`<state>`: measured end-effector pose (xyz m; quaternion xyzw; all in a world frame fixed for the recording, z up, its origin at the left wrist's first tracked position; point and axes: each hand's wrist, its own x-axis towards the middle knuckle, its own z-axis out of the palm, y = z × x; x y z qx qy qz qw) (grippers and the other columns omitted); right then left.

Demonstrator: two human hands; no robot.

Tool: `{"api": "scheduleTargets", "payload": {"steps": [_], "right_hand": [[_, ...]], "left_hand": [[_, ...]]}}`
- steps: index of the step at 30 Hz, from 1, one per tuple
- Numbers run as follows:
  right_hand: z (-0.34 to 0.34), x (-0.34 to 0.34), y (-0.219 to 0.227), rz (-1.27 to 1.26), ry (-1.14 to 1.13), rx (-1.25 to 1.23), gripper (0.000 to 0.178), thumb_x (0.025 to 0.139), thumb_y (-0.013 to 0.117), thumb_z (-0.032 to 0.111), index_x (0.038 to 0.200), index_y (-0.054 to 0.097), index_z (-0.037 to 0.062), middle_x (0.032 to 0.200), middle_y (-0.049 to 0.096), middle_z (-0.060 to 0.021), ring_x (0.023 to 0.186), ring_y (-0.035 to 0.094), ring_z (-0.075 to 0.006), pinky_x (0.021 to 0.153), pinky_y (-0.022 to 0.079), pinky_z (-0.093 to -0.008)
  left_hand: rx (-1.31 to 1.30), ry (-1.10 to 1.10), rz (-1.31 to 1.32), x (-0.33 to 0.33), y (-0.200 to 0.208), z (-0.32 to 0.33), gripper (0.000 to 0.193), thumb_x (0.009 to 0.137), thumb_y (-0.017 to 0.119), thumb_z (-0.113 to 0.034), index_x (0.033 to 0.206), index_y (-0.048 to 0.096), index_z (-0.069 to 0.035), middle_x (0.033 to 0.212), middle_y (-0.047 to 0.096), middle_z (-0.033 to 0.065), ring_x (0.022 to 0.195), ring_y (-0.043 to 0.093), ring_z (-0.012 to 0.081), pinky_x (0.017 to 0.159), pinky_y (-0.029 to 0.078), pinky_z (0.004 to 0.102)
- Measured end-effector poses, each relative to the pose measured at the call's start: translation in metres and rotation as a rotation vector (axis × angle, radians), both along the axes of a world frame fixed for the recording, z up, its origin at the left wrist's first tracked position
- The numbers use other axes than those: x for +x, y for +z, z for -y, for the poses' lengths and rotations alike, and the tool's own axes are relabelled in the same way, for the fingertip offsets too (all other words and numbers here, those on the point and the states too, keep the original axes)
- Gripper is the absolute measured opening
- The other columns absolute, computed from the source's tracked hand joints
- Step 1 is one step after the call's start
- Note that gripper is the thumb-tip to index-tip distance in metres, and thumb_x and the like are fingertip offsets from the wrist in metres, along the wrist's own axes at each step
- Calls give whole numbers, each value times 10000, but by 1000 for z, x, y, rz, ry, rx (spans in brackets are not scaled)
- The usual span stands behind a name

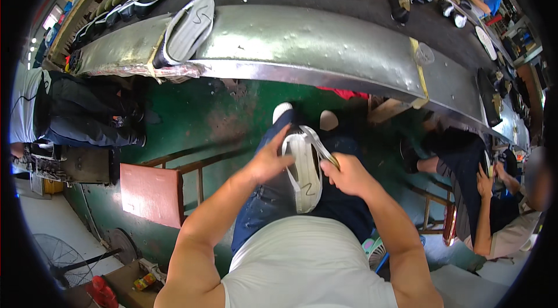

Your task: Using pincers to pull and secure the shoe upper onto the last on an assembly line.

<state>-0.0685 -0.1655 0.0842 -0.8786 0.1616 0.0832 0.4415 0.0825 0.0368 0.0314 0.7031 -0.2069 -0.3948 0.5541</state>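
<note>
An upturned shoe lies over my lap, its white-edged sole facing up with a dark pen mark near the close end. My left hand grips its left side, index finger stretched toward the far end and thumb across the sole. At the right side my right hand is closed on a slim light-grey strip with a brassy end. That strip runs up to the shoe's far end; whether it is a tool or part of the shoe I cannot tell.
Ahead runs a metal-edged bench with a dark belt. Another upturned shoe leans on its edge; several shoes stand farther back. A pink-topped stool is at my left. A seated person works at right; another person stands at left.
</note>
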Motion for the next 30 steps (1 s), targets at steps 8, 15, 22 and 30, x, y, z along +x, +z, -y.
{"api": "scheduleTargets", "payload": {"steps": [8,15,22,30], "right_hand": [[-40,-28,-64,41,-317,95,585,811,791,447,1028,589,-57,879,697,-233,858,705,-379,735,542,-407],[-28,-82,-79,90,-451,412,300,850,696,155,1049,571,-32,843,667,-126,760,656,-213,722,534,-361],[14,-108,-56,-71,-318,323,343,823,676,139,1104,569,-25,849,688,-141,788,682,-276,752,535,-374],[19,-153,13,-238,162,-115,457,921,602,205,1327,534,6,1029,678,-219,965,641,-428,829,511,-491]], "left_hand": [[223,180,116,-82,-17,-12,732,820,546,-73,1509,316,16,1334,576,282,1256,573,364,1062,437,384],[136,-97,-133,-77,-3,13,825,760,504,77,1553,326,-61,1340,599,182,1188,596,255,1010,458,317],[-103,-221,-793,-64,-14,28,779,772,510,90,1519,374,-87,1356,579,111,1156,613,205,956,506,317],[106,-344,-61,-114,-43,7,1054,815,754,-184,1582,56,7,1595,264,254,1470,312,323,1198,261,336]]}}
